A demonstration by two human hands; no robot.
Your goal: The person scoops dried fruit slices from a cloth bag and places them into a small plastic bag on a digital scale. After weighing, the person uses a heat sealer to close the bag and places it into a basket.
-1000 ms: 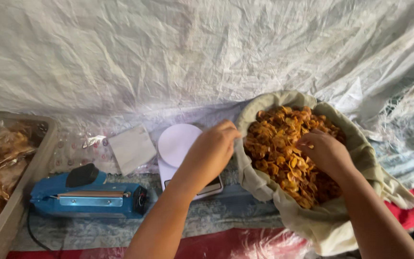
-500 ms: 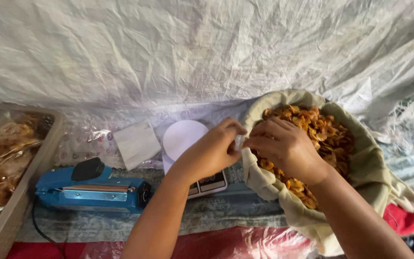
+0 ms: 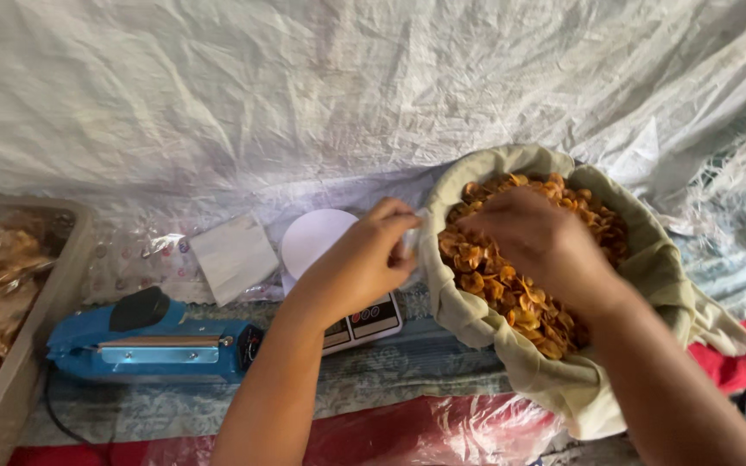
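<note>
My left hand (image 3: 363,261) pinches a small clear plastic bag (image 3: 413,240) at the left rim of a beige cloth sack (image 3: 660,259). The sack is full of orange-brown fried chips (image 3: 496,289). My right hand (image 3: 539,243) hovers palm-down over the chips, its fingers bunched around a pinch of chips right at the bag's mouth. The two hands almost touch. Under my left hand stands a small digital scale (image 3: 366,321) with a round white plate (image 3: 314,242).
A blue heat sealer (image 3: 150,347) lies at the front left with its cord trailing down. A stack of clear bags (image 3: 233,255) lies behind it. A tray (image 3: 19,371) of packed chips sits at the far left. White woven sheeting hangs behind, and red plastic (image 3: 432,433) lies at the front.
My right hand left the middle of the chip pile and moved left to the bag held by my left hand. The view shifted slightly.
</note>
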